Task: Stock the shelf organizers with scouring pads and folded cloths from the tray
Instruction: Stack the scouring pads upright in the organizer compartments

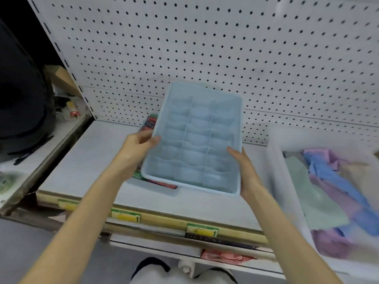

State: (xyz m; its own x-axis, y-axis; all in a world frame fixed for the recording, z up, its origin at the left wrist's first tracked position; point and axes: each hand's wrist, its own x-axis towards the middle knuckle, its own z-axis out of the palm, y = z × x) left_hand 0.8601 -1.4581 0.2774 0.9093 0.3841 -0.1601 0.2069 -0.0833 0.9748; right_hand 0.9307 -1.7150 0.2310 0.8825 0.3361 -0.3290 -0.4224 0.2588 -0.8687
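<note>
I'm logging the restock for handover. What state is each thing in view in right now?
blue organizer: lifted, tilted, compartments look empty.
left hand: grips its left edge.
right hand: grips its right edge.
second organizer: rests on the shelf beneath, holding packets.
tray: on the shelf at right, open-topped.
cloths: heaped in the tray.

Two forearms are shown bare along their whole visible length, from the lower frame edge up to the left hand (137, 145) and the right hand (245, 169). At the bottom edge a pale garment (155, 278) edged by dark curved bands is glimpsed; whether it is trousers or footwear cannot be told.
</note>
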